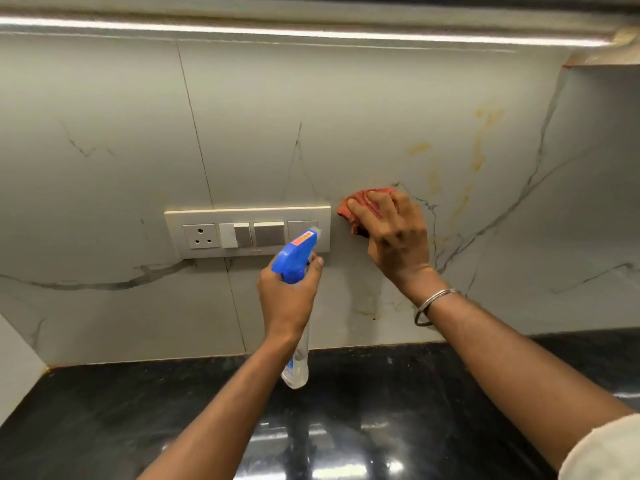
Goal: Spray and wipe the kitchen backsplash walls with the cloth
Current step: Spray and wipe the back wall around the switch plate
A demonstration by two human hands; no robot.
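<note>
Mid-wipe, the right hand (pixel 394 233) clutches the cloth (pixel 356 202) against the backsplash (pixel 138 133), the left hand (pixel 289 296) grips the spray bottle (pixel 294 258); next, probably sweep toward the yellow stains (pixel 481 140) at one o'clock.

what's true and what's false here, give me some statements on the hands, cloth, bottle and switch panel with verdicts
1. The right hand holds a red cloth against the backsplash. True.
2. The left hand grips a green spray bottle. False: the spray bottle has a blue head.
3. The red cloth is left of the switch panel. False: it is right of it.
4. The wall has yellowish stains above and right of the cloth. True.
</note>
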